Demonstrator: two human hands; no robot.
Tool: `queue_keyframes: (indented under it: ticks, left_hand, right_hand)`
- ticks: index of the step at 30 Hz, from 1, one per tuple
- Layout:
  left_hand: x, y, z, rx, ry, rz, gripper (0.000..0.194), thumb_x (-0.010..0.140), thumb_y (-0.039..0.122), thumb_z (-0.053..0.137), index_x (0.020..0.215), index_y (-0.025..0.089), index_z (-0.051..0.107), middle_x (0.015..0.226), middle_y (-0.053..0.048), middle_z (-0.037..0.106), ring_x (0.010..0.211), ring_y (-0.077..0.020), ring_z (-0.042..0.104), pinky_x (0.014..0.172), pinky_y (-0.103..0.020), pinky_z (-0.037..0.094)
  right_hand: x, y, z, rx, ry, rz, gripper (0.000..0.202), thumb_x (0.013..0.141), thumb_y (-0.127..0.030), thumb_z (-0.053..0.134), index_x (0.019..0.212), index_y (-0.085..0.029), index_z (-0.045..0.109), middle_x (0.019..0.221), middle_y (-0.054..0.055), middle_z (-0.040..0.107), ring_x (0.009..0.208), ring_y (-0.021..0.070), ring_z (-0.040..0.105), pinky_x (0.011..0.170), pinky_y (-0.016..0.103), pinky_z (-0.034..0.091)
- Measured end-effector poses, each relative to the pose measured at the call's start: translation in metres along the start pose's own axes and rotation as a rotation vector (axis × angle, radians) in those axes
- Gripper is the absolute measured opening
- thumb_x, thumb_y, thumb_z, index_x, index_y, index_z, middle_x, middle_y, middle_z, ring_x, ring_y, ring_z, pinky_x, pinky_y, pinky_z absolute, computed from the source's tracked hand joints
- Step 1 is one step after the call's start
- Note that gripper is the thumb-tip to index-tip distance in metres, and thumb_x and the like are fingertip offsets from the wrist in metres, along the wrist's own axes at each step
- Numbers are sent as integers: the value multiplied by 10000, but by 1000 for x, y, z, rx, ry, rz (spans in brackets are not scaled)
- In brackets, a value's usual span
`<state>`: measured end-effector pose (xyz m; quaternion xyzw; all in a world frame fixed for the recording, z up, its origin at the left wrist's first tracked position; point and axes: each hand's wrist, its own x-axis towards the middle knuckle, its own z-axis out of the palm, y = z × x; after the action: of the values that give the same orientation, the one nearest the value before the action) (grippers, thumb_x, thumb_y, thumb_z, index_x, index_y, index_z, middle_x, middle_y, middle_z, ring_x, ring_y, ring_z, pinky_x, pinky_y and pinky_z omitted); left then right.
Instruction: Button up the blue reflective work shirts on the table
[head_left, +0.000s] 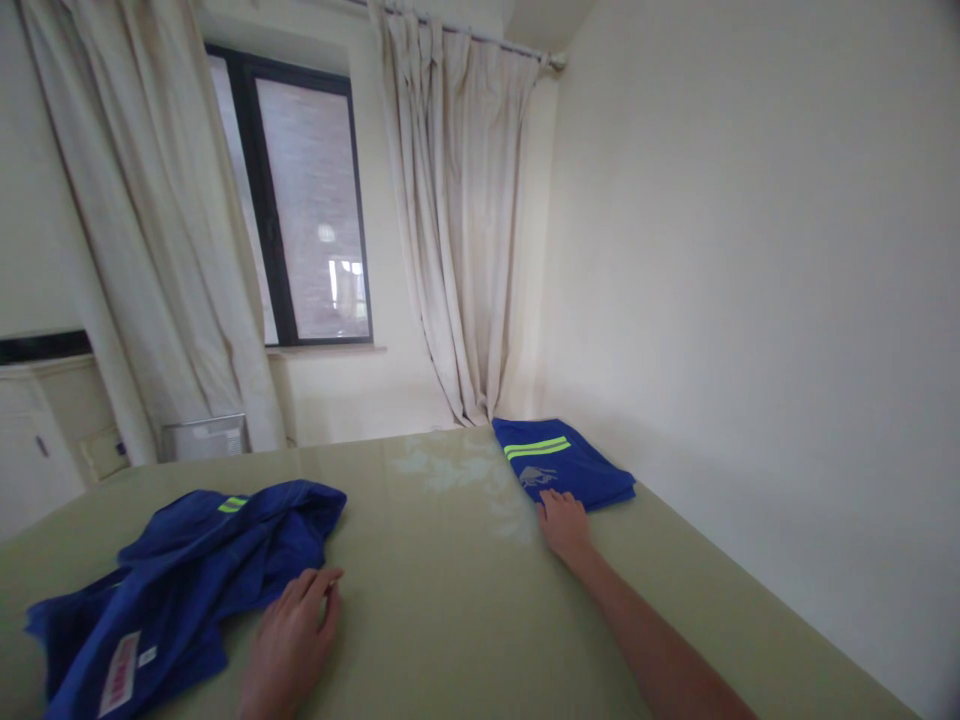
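My right hand (564, 522) lies with its fingertips on the near edge of a folded blue garment (600, 480). That garment is a flat stack with a yellow-green and silver stripe and a grey printed figure. My left hand (294, 635) is just right of a crumpled blue garment (180, 570), fingers loosely bent and thumb apart, with nothing visible in it. Whether the left fingertips touch the cloth is hard to tell. The crumpled garment is spread unevenly, showing a small yellow-green stripe and a white label with red print.
Both garments lie on a glossy greenish table (435, 620). A plain wall (750, 300) runs along its right side. Behind it hang pale curtains (465, 200) beside a dark-framed window (311, 210). A light cabinet (37, 430) stands at the far left.
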<state>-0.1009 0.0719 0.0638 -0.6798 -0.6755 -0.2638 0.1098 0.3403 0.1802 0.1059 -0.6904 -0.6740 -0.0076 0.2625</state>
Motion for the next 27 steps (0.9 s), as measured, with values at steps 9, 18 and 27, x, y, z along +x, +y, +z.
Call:
queue_keyframes:
  ticks: [9,18,27]
  left_hand:
    - [-32,126,9,-302,143,457,557,1011,373,474,1546,247,387,1444,-66,624,1279,-200,618,1047,-299,524]
    - [-47,135,13,-169,-245,462,598,962,516,540,1532,415,387,1569,-15,453,1395,-317,513,1118,-558,484]
    - [-28,136,-18,-127,-495,126,502,927,182,404,1349,288,657,1471,-5,596,1384,-234,535,1208,-466,386]
  right_hand:
    - [-134,-107,-7,374,-252,-424,335,890,-267,550,1181,-230,713,1122,73,765,1014,257,678,940,332,486]
    - [-106,-77,-39,745,79,-93,301,970,-326,453,1074,-213,712,984,87,768,903,219,715,807,308,535]
    - [-79,-30,2,908,-84,173,194,813,-275,563,920,-252,724,977,73,765,958,245,715,884,385,544]
